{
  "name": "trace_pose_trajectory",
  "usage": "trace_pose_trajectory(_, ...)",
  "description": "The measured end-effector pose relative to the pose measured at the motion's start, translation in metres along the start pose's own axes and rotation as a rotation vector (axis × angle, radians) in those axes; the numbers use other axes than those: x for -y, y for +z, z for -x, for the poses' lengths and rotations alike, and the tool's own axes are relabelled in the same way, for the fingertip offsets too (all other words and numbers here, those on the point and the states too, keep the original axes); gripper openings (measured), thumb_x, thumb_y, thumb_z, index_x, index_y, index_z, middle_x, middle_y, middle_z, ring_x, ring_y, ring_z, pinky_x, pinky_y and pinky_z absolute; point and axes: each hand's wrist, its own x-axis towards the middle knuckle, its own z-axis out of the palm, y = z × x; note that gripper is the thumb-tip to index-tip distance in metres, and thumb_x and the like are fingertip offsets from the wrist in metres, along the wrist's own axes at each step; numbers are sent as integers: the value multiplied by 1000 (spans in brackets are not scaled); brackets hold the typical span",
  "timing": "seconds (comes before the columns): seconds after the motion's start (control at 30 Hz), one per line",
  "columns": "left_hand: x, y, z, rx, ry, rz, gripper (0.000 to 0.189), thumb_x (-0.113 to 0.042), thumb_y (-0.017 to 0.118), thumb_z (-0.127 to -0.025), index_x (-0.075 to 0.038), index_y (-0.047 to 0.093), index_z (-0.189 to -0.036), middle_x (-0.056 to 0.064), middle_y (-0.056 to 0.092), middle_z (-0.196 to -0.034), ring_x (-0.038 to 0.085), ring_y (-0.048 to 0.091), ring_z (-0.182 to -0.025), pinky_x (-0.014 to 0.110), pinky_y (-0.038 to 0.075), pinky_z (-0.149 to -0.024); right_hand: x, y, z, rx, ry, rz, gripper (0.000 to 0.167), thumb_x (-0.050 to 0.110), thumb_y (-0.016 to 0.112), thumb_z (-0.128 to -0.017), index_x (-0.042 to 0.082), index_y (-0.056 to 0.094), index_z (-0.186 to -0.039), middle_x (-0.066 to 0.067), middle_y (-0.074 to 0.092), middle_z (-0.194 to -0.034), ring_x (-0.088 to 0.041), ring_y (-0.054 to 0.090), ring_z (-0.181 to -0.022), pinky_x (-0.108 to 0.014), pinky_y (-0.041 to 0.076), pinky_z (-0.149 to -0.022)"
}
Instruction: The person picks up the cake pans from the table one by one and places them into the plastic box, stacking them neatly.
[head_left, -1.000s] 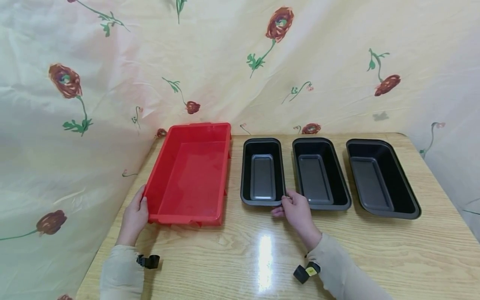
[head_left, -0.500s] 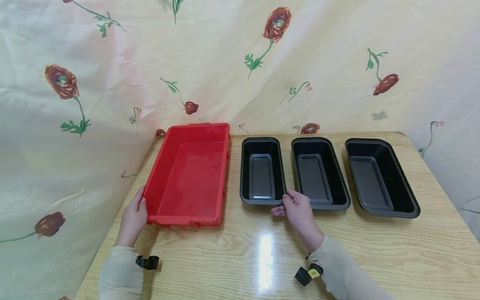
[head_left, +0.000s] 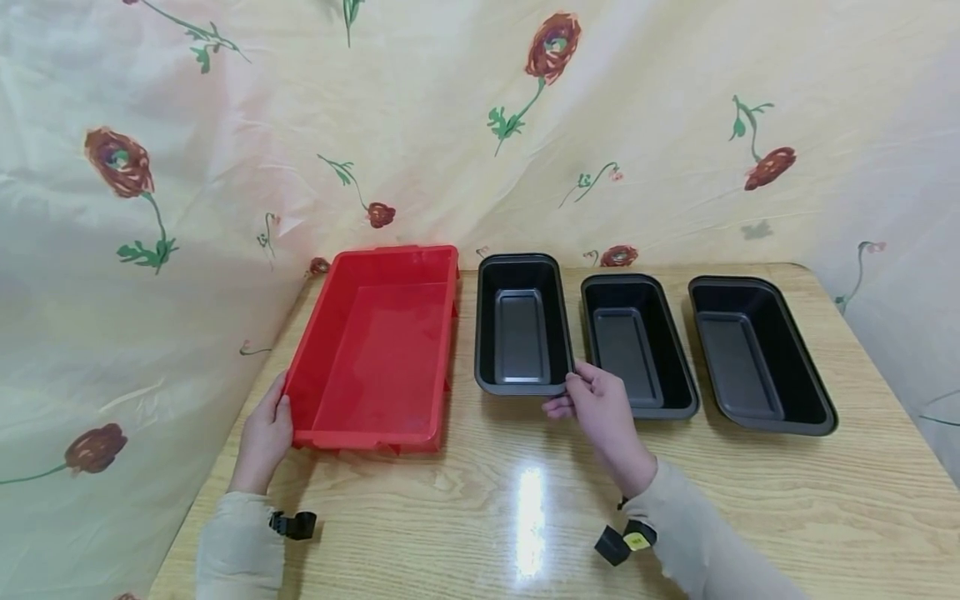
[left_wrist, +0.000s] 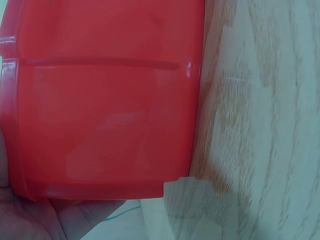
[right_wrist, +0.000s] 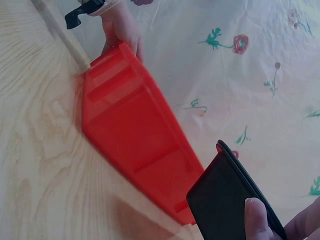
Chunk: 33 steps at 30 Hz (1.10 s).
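Observation:
My left hand (head_left: 266, 433) grips the near left corner of a red plastic tray (head_left: 390, 367), which sits on the left of the table. In the left wrist view the tray's outer wall (left_wrist: 110, 130) fills much of the frame, with fingers under its rim. With my right hand (head_left: 600, 412) I pinch the near right corner of the smallest black loaf pan (head_left: 521, 333), thumb on the rim. That pan is raised off the table, just right of the tray. The right wrist view shows its dark side (right_wrist: 225, 195) and my thumb (right_wrist: 256, 217) against it.
Two larger black loaf pans, a middle one (head_left: 630, 350) and a right one (head_left: 738, 367), stand to the right of the held pan. A flower-patterned cloth (head_left: 450, 125) hangs behind and to the left of the wooden table (head_left: 420, 525).
My right hand has lifted the smallest loaf pan from the table and moved it slightly away from me. My left hand, the tray and the other pans stay put.

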Motion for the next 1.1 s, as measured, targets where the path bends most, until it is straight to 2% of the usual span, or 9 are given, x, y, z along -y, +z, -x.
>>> trace_pose_trajectory(0.13,0,0,0,-1,-4,3,53,-18,30,-107,-14,16,-157,24,27,-155,46,36,-132,61,32,-106,8,4,-1,13,-21,-1,50,3,38,-103,-5,23,-150,-32,45,-136,-17,70,-72,-32,58,-73)
trace_pose_trajectory(0.27,0,0,1,2,-6,7,53,-18,29,-107,-15,15,-157,24,26,-155,45,35,-133,60,31,-107,17,13,-1,32,-51,-3,43,1,38,-102,-10,37,-144,-33,50,-124,-16,70,-70,-30,58,-70)
trace_pose_trajectory(0.37,0,0,2,0,-6,7,52,-19,28,-107,-16,15,-158,24,27,-155,45,36,-132,60,32,-107,20,20,-3,43,-63,-20,40,-1,39,-102,-12,42,-140,-34,52,-123,-15,69,-67,-28,58,-68)
trace_pose_trajectory(0.5,0,0,2,-7,-4,13,52,-19,28,-107,-16,16,-157,25,29,-153,44,39,-128,60,34,-106,21,29,-5,46,-70,-48,43,-2,39,-101,-12,37,-143,-35,54,-127,-14,68,-65,-27,58,-66)
trace_pose_trajectory(0.63,1,0,2,-14,-2,13,52,-19,29,-107,-15,18,-157,26,30,-152,44,40,-126,60,34,-105,21,37,-8,52,-83,-86,42,-3,39,-101,-13,39,-142,-36,56,-122,-14,68,-62,-27,58,-63)
trace_pose_trajectory(0.87,1,1,5,-9,-36,34,52,-22,27,-107,-18,15,-158,24,28,-154,44,39,-127,60,36,-103,25,52,-10,48,-116,-147,40,-5,38,-99,-16,43,-137,-39,62,-105,-13,66,-57,-26,57,-58)
trace_pose_trajectory(1.0,0,1,6,-17,-19,25,52,-21,28,-107,-16,16,-157,26,29,-153,46,38,-128,61,35,-104,30,60,-9,30,-115,-143,38,-4,40,-98,-15,48,-133,-34,67,-96,-15,66,-57,-27,57,-58)
trace_pose_trajectory(1.1,-1,2,6,-22,-4,24,52,-19,28,-107,-14,16,-157,26,29,-153,46,37,-129,61,34,-105,32,67,-10,31,-112,-157,37,-4,40,-99,-14,48,-134,-34,66,-98,-16,66,-58,-28,57,-58)
